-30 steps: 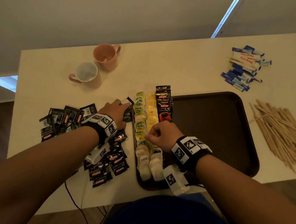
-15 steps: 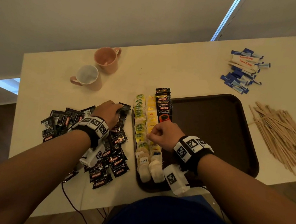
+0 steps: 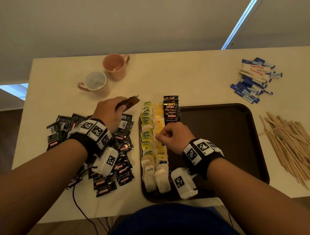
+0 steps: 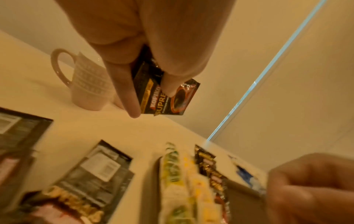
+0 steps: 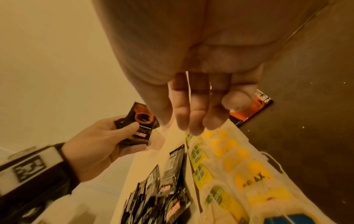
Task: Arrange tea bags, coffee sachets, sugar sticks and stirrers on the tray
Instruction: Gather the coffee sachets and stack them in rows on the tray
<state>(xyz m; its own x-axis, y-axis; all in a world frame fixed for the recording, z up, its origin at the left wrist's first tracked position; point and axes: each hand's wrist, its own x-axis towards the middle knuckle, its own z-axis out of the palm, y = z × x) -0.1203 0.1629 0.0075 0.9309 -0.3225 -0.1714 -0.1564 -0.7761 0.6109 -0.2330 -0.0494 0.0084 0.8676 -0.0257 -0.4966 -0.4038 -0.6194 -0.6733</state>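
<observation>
Left hand (image 3: 109, 114) has lifted coffee sachet (image 3: 130, 102) off table pile, next for tray (image 3: 227, 127) row; right hand (image 3: 173, 137) curled, empty.

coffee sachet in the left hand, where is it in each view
Head: the coffee sachet sits left of centre, just left of the tray.
Left wrist: upper centre, pinched by the left hand.
Right wrist: middle left.
Shared landmark: the yellow tea bags.

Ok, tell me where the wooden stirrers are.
Head view: the wooden stirrers lie piled on the table, right of the tray, below the sugar sticks.
</observation>
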